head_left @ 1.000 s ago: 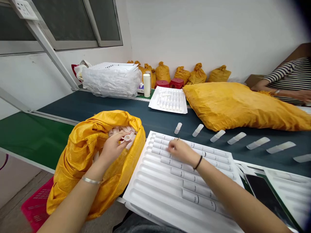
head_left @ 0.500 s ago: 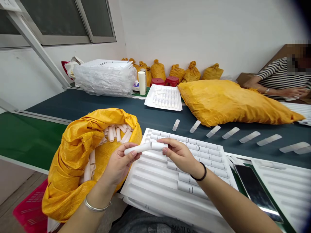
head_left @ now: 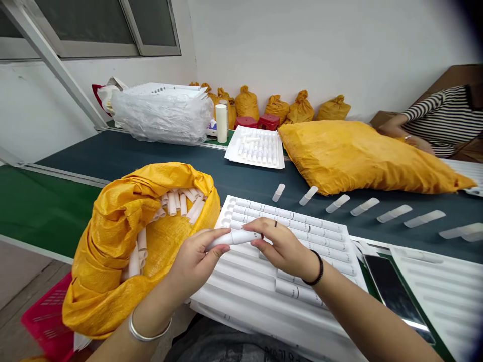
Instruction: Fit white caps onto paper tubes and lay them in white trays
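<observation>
Above a white ridged tray (head_left: 241, 276), my left hand (head_left: 196, 256) grips a plain white tube (head_left: 220, 240) between thumb and fingers. My right hand (head_left: 277, 244) pinches a shorter white printed piece (head_left: 246, 236). The two pieces meet end to end in one line, slightly tilted. Rows of printed white tubes (head_left: 320, 222) lie in the tray's grooves, beneath and right of my right hand. Left of my left hand stands an open yellow sack (head_left: 113, 211) holding many loose white tubes (head_left: 171, 203).
Translucent tubes (head_left: 337, 203) stand in a line on the dark belt (head_left: 249, 183). Behind are a full yellow sack (head_left: 370, 156), a smaller filled tray (head_left: 254, 147) and plastic-wrapped trays (head_left: 162, 115). A phone (head_left: 396, 296) lies at right. A person in stripes (head_left: 441, 118) sits at far right.
The plain tube and the printed piece, angled at a visible joint before, now sit straight together. My left hand has moved right and wraps more of the tube. The view has shifted slightly.
</observation>
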Action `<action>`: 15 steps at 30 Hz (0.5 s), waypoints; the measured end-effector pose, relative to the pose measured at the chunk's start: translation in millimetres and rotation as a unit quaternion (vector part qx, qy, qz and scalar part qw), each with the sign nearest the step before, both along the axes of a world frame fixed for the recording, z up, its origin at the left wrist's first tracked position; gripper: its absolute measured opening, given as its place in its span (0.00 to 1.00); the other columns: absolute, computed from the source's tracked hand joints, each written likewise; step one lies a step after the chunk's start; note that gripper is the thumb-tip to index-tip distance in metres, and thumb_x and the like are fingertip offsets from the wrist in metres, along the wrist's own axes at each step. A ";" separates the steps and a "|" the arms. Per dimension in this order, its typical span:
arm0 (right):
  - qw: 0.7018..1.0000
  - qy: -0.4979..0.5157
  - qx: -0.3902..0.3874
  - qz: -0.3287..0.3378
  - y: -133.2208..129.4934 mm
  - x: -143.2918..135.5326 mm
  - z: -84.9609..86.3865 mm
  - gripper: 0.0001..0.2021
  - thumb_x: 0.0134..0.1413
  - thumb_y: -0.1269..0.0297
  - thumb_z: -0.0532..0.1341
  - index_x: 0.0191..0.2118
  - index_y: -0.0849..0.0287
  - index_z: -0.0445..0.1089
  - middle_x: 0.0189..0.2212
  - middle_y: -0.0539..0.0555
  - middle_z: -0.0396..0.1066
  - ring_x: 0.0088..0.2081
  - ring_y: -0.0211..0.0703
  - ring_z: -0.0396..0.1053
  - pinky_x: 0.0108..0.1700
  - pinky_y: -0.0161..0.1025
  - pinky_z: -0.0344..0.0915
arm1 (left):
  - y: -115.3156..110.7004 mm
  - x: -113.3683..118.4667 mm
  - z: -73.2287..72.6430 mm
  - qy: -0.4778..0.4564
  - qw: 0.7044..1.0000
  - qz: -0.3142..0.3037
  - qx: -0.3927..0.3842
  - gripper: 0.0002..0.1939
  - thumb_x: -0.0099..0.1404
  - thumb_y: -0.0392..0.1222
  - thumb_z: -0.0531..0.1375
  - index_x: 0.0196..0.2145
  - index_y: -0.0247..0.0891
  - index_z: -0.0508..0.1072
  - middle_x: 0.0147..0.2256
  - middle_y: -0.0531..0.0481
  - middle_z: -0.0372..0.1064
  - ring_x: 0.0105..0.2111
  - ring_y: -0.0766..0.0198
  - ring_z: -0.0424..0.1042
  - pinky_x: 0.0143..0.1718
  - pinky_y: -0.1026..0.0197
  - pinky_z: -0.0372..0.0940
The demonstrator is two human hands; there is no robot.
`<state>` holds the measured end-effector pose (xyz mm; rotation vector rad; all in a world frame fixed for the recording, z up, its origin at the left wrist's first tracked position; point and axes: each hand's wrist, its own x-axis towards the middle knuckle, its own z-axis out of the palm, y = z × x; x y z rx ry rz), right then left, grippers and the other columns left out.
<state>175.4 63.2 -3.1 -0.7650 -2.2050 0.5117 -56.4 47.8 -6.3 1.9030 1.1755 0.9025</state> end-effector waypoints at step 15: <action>0.876 -0.252 -0.197 -0.360 141.1 4.3 -40.1 0.12 0.61 0.64 0.56 0.47 0.66 0.67 0.40 0.60 0.70 0.43 0.47 0.69 0.46 0.43 0.65 | 109.2 -46.0 -32.1 0.269 0.945 0.184 0.006 0.17 0.63 0.42 0.50 0.43 0.32 0.72 0.43 0.37 0.70 0.46 0.48 0.67 0.49 0.50 0.59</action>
